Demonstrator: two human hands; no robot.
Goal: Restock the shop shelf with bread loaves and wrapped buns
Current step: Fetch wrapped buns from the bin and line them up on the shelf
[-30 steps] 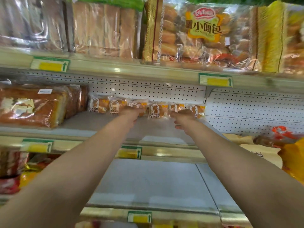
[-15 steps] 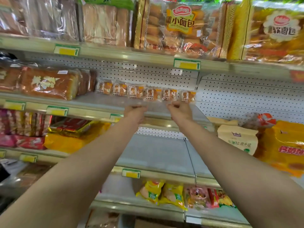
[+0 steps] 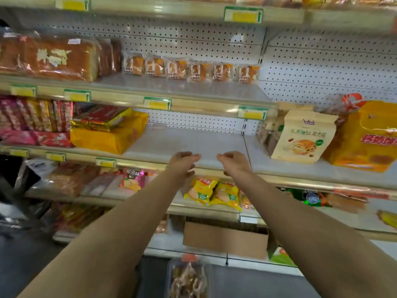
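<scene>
Several small wrapped buns stand in a row at the back of the upper shelf, against the pegboard. Wrapped bread loaves lie at that shelf's left end. My left hand and my right hand hang side by side in front of the bare stretch of the shelf below. Both hold nothing, with their fingers loosely curled. They are well below the buns and touch no package.
A yellow pack and red packs sit left on the lower shelf; a cream pouch and an orange bag sit right. Yellow snack bags lie under my hands. A cardboard box and a clear bag are lower down.
Both hands have drawn back and down from the row of buns to the level of the lower shelf. The view has tilted downward, showing more of the lower shelves.
</scene>
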